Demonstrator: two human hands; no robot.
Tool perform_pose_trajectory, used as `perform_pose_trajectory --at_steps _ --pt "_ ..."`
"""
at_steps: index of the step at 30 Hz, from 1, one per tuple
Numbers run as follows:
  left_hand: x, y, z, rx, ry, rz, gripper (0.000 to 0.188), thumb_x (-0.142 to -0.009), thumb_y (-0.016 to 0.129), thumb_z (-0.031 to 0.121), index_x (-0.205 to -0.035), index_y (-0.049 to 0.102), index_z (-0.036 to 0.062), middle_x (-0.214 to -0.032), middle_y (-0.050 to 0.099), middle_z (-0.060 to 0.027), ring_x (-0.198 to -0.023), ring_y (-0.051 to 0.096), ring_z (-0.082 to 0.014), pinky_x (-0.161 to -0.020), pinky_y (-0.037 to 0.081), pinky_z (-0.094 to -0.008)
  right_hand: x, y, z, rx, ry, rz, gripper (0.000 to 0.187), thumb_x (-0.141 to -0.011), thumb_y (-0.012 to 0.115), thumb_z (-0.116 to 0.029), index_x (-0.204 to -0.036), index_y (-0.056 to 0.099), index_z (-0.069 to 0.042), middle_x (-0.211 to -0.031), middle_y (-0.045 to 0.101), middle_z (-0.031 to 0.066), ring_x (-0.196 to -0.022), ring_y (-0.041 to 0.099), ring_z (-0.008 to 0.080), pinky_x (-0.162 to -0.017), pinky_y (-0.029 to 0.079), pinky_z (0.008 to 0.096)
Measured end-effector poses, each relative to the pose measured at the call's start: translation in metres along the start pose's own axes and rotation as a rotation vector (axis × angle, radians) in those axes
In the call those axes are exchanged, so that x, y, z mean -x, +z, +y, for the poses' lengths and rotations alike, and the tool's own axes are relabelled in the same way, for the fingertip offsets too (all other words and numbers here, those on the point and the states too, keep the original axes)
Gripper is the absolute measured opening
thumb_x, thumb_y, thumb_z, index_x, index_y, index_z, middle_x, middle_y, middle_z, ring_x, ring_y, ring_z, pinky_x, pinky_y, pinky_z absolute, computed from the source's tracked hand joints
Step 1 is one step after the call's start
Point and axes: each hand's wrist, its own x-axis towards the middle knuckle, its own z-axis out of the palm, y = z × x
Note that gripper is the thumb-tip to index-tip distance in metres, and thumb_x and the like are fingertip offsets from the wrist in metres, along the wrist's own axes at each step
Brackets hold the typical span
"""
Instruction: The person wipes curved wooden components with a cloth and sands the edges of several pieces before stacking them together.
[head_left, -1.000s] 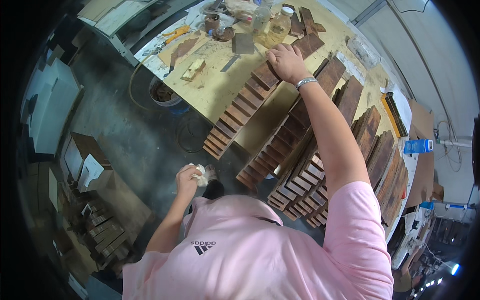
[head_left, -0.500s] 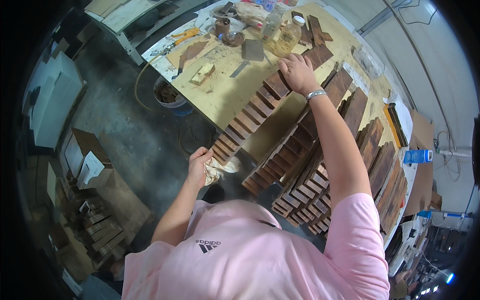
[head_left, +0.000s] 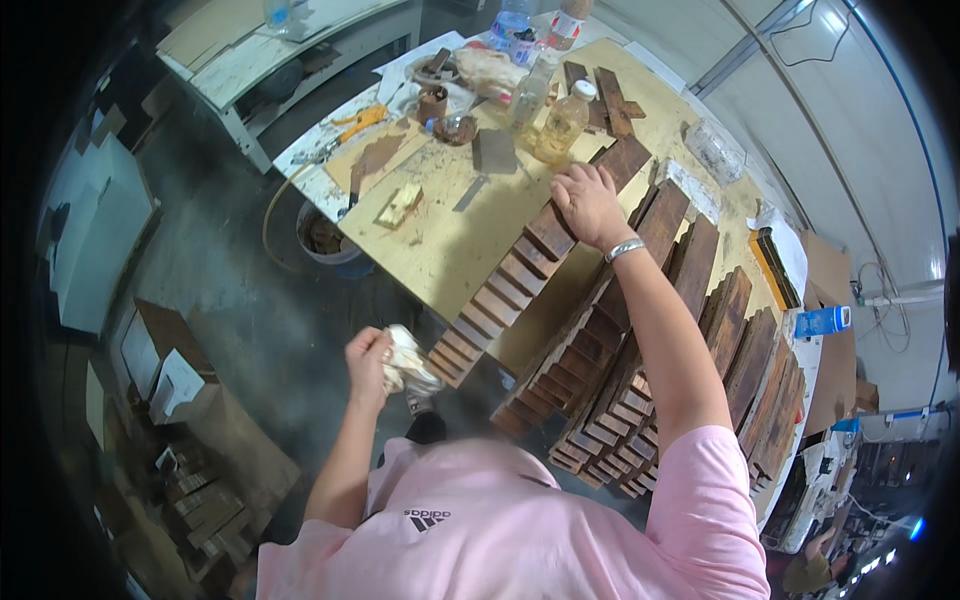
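A long dark-brown wooden piece, its lower half stepped with several notches, slants over the yellow tabletop and juts past the near edge. My right hand is closed over its upper part, fingers curled across the top. A pale, stained cloth hangs bunched from my left hand, which is closed on it. The cloth is just left of the piece's near end; whether they touch I cannot tell. Several similar notched wooden pieces lie side by side under and beyond my right forearm.
A lidded jar of yellowish liquid, bottles and an orange-handled tool stand or lie toward the back. A small yellowish block is at the left. Below the table edge stands a bucket. At the right is a blue container.
My left hand has drawn the cloth left, off the piece's near end. My right hand keeps its hold on the wood. The whole view has shifted slightly.
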Motion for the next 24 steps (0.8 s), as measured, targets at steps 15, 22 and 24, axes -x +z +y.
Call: perform_pose_trajectory --at_steps 15,22,24 --pt "-0.22 0.271 0.114 -1.433 0.75 -0.246 0.04 -0.09 0.066 0.041 -0.107 0.069 0.0058 -0.111 0.068 -0.0222 -0.102 0.066 -0.0413 -0.084 0.051 -0.0527 0.005 -0.008 -0.008 -0.057 0.048 0.062 0.032 -0.098 0.045 -0.031 -0.106 0.069 -0.011 -0.118 0.061 0.0107 -0.129 0.048 0.029 -0.116 0.026 0.0526" --pt "-0.249 0.305 0.081 -1.595 0.627 -0.182 0.056 -0.084 0.07 0.041 -0.125 0.059 0.0058 -0.139 0.053 -0.0224 -0.113 0.06 -0.0417 -0.093 0.049 -0.0496 0.007 -0.006 -0.008 -0.081 0.028 0.098 0.03 -0.098 0.047 -0.033 -0.094 0.069 -0.013 -0.11 0.061 0.0092 -0.125 0.049 0.028 -0.115 0.028 0.0522" --pt "-0.232 0.292 0.083 -1.3 0.696 -0.162 0.057 -0.082 0.069 0.036 -0.129 0.059 0.0069 -0.142 0.051 -0.0192 -0.118 0.058 -0.041 -0.097 0.048 -0.0475 0.004 -0.005 -0.008 -0.07 0.012 0.125 0.031 -0.097 0.047 -0.033 -0.094 0.07 -0.013 -0.108 0.061 0.0096 -0.123 0.05 0.0277 -0.115 0.028 0.0516"
